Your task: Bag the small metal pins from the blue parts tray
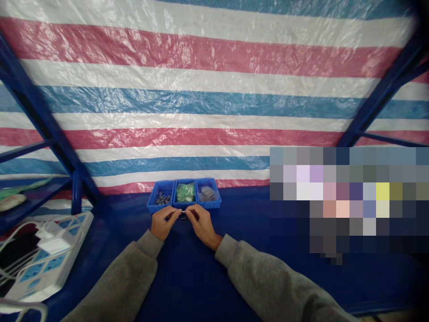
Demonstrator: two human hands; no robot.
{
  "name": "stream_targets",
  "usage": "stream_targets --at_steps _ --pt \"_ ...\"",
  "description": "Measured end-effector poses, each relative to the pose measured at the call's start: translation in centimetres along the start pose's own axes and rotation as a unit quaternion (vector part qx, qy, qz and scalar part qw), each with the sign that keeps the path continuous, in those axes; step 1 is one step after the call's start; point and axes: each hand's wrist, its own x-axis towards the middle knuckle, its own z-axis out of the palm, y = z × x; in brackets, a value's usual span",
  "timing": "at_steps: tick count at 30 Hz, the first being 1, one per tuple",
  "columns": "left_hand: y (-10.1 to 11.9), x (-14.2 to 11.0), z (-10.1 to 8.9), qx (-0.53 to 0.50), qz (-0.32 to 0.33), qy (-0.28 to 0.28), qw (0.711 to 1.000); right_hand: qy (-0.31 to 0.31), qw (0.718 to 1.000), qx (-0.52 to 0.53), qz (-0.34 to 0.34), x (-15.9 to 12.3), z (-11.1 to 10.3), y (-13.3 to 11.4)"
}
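Hands point(183, 220) pinch a small piece point(183, 212) between fingertips; blue bins point(157, 208) stand just beyond.

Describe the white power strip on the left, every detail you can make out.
The power strip has a long, white, plastic-looking body with blue socket panels along its top. It lies socket side up, slanting across the left of the blue surface. A blocky white adapter sits on it, and white cables cross its near end. Neither the left hand nor the right hand touches it.
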Motion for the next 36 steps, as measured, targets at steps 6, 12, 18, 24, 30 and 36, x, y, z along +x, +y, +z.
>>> stream_targets --at_steps 6,12,18,24,30,36 --pt "0.0 0.0 0.2 -0.012 0.005 0.024 1.0 0.0 1.0 -0.002 -0.003 0.0 0.1 0.3" --pt "0.7 0.1 0.0 -0.017 0.006 0.041 0.999 0.016 1.0 -0.015 0.006 0.1 0.3 0.6" --pt "0.8 0.1 -0.3 -0.013 -0.031 0.079 0.996 0.016 1.0 -0.017 0.008 0.2 0.2 0.6" --pt "0.2 -0.2 0.1 -0.005 -0.047 0.019 0.999 0.022 1.0 -0.012 0.012 0.1 0.1 0.5" --pt "-0.4 0.0 0.4 0.025 0.039 0.022 0.999 0.04 0.999 0.005 0.011 -0.1 0.0 -0.1" --pt "-0.5 0.1 0.2 0.024 0.065 0.01 0.998 0.062 0.998 0.014 0.014 0.0 -0.1 -0.2"
